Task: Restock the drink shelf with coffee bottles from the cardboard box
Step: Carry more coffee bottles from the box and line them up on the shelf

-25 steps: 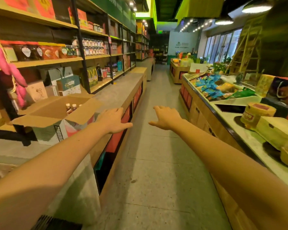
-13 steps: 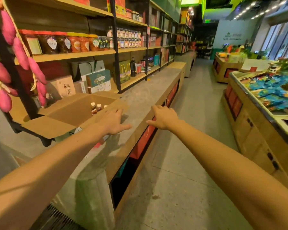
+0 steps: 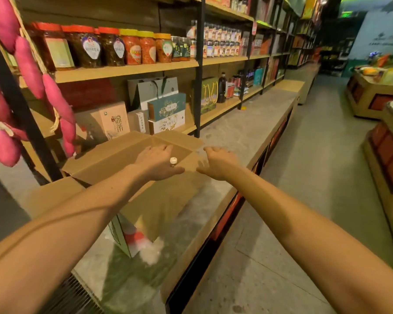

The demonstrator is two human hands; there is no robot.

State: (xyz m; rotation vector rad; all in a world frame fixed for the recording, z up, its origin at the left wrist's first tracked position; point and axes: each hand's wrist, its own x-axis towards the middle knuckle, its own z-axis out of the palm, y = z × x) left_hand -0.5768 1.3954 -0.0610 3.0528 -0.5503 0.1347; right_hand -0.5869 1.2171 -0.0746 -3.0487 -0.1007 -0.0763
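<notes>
A person reaches with both bare arms toward an open cardboard box (image 3: 163, 200) on a grey stone counter (image 3: 247, 132) in a shop aisle. The left hand (image 3: 156, 162) hovers palm down over the box's opening, fingers straight and relaxed, gripping nothing. The right hand (image 3: 218, 163) is stretched out just beside it, above the box's right flap, fingers spread and loose, also holding nothing. One coffee bottle (image 3: 173, 161) shows inside the box as a white cap just at the thumb side of the left hand; whether the hand touches it cannot be told. The box's flaps lie spread outward. Behind the counter run wooden shelves (image 3: 127, 70) on black posts, carrying a row of jars (image 3: 132, 46) with red and yellow lids and, one level down, gift boxes (image 3: 166, 112) and paper bags. A string of pink sausage-shaped goods (image 3: 27, 64) hangs at the left. A grey tiled floor (image 3: 304, 177) leads past wooden display stands (image 3: 372, 94) on the right.
</notes>
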